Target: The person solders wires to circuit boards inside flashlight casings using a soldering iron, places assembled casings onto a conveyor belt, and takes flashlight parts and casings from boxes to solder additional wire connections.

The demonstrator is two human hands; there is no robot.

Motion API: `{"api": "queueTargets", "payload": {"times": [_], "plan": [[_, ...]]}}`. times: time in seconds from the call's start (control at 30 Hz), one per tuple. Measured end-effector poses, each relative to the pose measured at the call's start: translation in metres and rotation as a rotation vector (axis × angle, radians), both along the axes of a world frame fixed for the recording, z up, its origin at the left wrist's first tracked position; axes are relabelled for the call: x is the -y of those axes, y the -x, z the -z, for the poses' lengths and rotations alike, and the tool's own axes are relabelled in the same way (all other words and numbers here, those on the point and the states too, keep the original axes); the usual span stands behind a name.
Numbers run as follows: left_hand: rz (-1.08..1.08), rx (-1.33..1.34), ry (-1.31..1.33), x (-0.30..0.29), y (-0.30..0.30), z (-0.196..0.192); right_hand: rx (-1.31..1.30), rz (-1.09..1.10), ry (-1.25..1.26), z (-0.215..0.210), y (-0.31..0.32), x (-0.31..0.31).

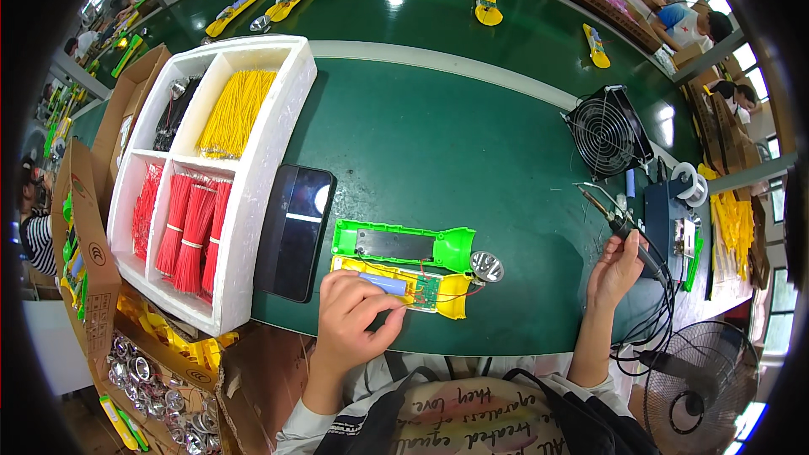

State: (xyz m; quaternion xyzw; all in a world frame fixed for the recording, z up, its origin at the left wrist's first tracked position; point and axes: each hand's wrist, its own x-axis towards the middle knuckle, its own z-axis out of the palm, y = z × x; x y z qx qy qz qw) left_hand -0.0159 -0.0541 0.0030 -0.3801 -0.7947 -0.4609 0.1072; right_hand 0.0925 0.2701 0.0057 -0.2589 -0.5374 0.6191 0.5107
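Note:
My left hand [356,320] is closed in a pinch on a thin wire at the near edge of a yellow flashlight housing half [453,307]. In that half lie a blue battery cell [383,283] and a green circuit board [427,291]. A green housing half [455,246] lies just beyond it, with a dark panel in its middle. Wires run from the board to a round silver reflector [487,267] at the right end. My right hand [616,268] grips a soldering iron [620,225] by its handle, tip pointing up and left, away from the housing.
A white foam box [244,227] with red, yellow and black wires stands left, beside a dark phone-like slab [295,232]. A black fan [608,132], a blue soldering station [666,217] and a solder spool [689,184] sit right. Beyond, yellow housings [487,5] lie on a green belt.

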Motion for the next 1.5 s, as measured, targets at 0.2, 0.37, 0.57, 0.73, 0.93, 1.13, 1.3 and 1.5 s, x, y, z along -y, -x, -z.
{"api": "queueTargets", "payload": {"times": [0.2,0.37,0.57,0.73,0.93,1.13,1.3,1.5], "plan": [[0.004,-0.005,0.022,0.001,0.000,-0.001,-0.030,-0.064,0.012,-0.001,0.000,0.001],[0.006,-0.019,0.036,0.001,0.000,-0.002,-0.027,-0.069,0.010,-0.002,0.001,0.003],[0.006,-0.016,0.031,0.000,0.000,-0.001,-0.022,-0.064,0.014,-0.005,0.003,0.005],[0.005,-0.018,0.005,-0.001,0.001,0.000,-0.015,-0.071,0.032,-0.005,0.000,0.003],[-0.003,-0.062,0.108,0.004,-0.004,-0.005,0.027,-0.020,0.022,-0.006,0.003,0.009],[0.085,-0.011,0.091,0.008,0.001,-0.005,0.124,0.008,-0.113,-0.020,-0.019,0.021],[0.114,-0.038,0.152,0.009,0.006,-0.011,0.067,-0.104,-0.173,-0.036,-0.045,0.057],[0.141,-0.077,0.223,0.005,0.009,-0.018,0.287,-0.271,-0.246,-0.038,-0.049,0.110]]}}
